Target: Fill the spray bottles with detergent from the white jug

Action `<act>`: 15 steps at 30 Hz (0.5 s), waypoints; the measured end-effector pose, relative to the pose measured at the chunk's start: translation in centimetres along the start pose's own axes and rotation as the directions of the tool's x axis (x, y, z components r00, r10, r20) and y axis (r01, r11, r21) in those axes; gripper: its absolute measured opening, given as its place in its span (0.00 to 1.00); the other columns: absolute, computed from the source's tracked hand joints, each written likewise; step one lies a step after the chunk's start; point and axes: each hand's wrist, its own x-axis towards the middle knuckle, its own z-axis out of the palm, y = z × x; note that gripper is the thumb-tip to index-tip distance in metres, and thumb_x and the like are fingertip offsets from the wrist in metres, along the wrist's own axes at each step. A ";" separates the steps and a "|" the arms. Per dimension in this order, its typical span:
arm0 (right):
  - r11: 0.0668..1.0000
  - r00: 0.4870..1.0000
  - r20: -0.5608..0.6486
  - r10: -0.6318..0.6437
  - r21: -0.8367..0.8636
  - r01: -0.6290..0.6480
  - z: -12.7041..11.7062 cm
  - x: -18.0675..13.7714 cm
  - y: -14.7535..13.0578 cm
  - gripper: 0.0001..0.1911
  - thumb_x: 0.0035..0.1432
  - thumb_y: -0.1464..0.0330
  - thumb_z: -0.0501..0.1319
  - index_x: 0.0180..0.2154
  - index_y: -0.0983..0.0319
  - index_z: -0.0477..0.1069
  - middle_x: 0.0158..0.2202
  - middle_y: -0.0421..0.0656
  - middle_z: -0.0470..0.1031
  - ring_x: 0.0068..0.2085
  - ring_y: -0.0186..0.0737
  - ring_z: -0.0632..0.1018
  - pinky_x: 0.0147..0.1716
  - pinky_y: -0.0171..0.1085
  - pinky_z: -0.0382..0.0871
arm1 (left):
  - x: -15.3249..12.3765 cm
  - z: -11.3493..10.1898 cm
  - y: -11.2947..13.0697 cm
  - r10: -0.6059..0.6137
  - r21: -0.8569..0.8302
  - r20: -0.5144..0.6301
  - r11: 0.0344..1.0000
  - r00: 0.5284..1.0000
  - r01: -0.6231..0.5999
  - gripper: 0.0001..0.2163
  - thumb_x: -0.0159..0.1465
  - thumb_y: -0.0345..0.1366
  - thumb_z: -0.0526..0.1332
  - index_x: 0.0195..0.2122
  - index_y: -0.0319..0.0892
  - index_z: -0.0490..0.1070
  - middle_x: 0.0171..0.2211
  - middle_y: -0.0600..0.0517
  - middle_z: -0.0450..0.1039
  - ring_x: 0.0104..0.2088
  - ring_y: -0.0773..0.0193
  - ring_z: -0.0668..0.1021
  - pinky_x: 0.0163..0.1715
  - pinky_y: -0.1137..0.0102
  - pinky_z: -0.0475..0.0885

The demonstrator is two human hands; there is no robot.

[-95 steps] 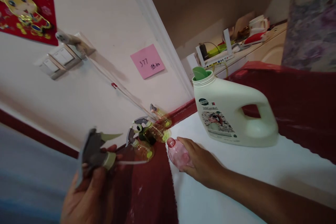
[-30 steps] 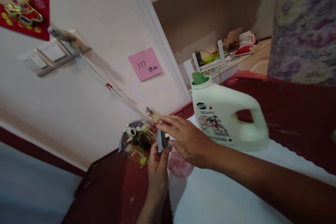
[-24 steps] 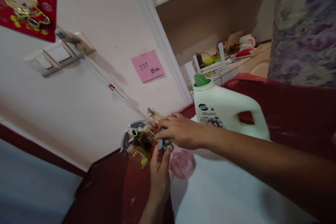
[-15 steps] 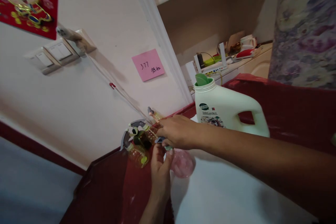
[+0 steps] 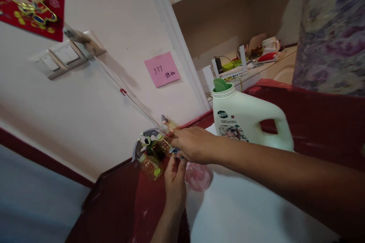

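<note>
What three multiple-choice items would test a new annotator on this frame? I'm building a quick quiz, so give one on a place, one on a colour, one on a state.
1. Where does the pink bottle stand?
A. On the shelf by the clock
B. On the white cloth, beside the amber spray bottles
C. Inside the white jug

2. What colour is the note on the wall?
A. Pink
B. Blue
C. Yellow

3. In what state is the white jug's mouth?
A. Closed with a red screw cap
B. Taped shut
C. Uncapped, with a green spout showing

Answers:
1 B: it stands on the white cloth, right of the amber spray bottles, under the left hand and right hand.
2 A: the sticky note is pink with dark writing.
3 C: the white jug has no cap, and a green spout sticks up from it.
</note>
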 end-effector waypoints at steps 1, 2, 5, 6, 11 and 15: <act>1.000 1.000 -0.002 -0.003 0.000 0.003 0.0 0.0 0.0 0.12 0.65 0.64 0.63 0.47 0.62 0.77 0.48 0.50 0.79 0.46 0.48 0.80 0.35 0.38 0.68 | -0.1 -0.2 -0.1 -0.020 -0.002 0.019 1.000 1.000 0.020 0.14 0.64 0.47 0.67 0.43 0.42 0.76 0.42 0.50 0.78 0.43 0.60 0.77 0.45 0.68 0.69; 1.000 1.000 -0.003 -0.004 0.000 0.004 0.0 0.0 0.0 0.12 0.64 0.64 0.64 0.47 0.62 0.77 0.48 0.50 0.79 0.46 0.49 0.80 0.34 0.38 0.68 | -0.1 -0.3 -0.2 -0.039 -0.019 0.033 0.999 0.999 0.039 0.14 0.64 0.47 0.66 0.44 0.43 0.77 0.43 0.49 0.78 0.44 0.59 0.77 0.46 0.68 0.69; 1.000 1.000 -0.002 -0.005 -0.002 0.005 0.1 -0.1 0.1 0.12 0.64 0.64 0.64 0.47 0.62 0.77 0.48 0.50 0.79 0.46 0.50 0.80 0.33 0.38 0.68 | 0.1 -0.1 -0.1 -0.039 -0.113 0.036 0.993 0.999 0.043 0.14 0.62 0.45 0.69 0.45 0.43 0.76 0.43 0.49 0.77 0.45 0.59 0.77 0.47 0.67 0.70; 1.000 1.000 -0.002 -0.004 -0.003 0.004 0.1 -0.1 0.1 0.12 0.64 0.65 0.64 0.47 0.63 0.77 0.48 0.50 0.79 0.46 0.50 0.80 0.33 0.38 0.68 | 0.2 0.1 0.0 -0.025 -0.135 0.023 0.990 0.999 0.028 0.14 0.61 0.44 0.70 0.44 0.43 0.75 0.42 0.50 0.76 0.44 0.60 0.76 0.46 0.68 0.70; 1.000 1.000 -0.011 -0.004 -0.006 0.004 0.2 -0.1 0.1 0.12 0.64 0.65 0.64 0.47 0.63 0.77 0.47 0.50 0.79 0.46 0.48 0.80 0.34 0.38 0.68 | 0.7 0.8 0.4 0.008 -0.146 -0.045 0.989 0.999 -0.014 0.16 0.56 0.40 0.74 0.39 0.42 0.71 0.37 0.54 0.72 0.38 0.66 0.74 0.42 0.72 0.70; 1.000 1.000 -0.016 0.000 -0.005 0.000 0.2 -0.1 0.2 0.12 0.66 0.64 0.62 0.47 0.62 0.77 0.47 0.50 0.79 0.44 0.47 0.79 0.34 0.38 0.69 | 0.5 0.2 -0.1 -0.005 -0.108 -0.007 0.994 1.000 0.004 0.13 0.61 0.43 0.71 0.41 0.42 0.73 0.38 0.52 0.75 0.40 0.63 0.76 0.44 0.69 0.70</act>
